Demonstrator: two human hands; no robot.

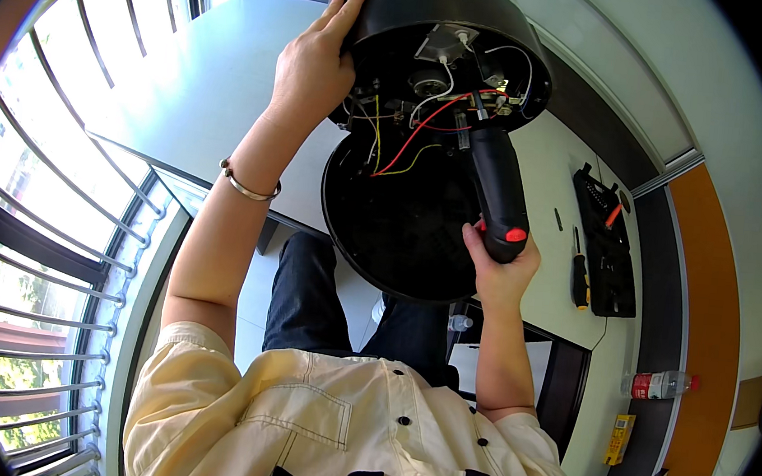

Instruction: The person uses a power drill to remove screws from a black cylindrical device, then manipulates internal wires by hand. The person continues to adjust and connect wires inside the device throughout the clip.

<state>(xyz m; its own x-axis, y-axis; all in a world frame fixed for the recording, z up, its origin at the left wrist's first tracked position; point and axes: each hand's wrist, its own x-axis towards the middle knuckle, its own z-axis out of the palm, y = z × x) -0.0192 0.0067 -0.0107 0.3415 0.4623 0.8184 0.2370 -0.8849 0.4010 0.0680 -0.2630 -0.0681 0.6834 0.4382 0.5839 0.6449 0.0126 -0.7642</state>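
Note:
A black round appliance housing (pixel 437 12), perhaps a cooker, lies tipped on the table with its underside facing me. Inside show metal brackets and a red wire (pixel 419 135) among white and yellow ones. My left hand (pixel 312 69) rests against the housing's left side, fingers stretched out along it, the thumb hidden. My right hand (pixel 507 272) grips a black cordless screwdriver (pixel 495 180) with red buttons. Its bit points up into the housing's lower right part. Below the opening hangs a round black base cover (pixel 391 230), tilted near the table's front edge; wires run down to it.
On the right of the white table (pixel 205 68) lie an open black tool case (pixel 610 258) with bits, a yellow-and-black screwdriver (pixel 579 273) and a small dark bit (pixel 558 219). Farther right are a plastic bottle (pixel 658 385) and a yellow box (pixel 619 439). A barred window (pixel 48 209) flanks the left.

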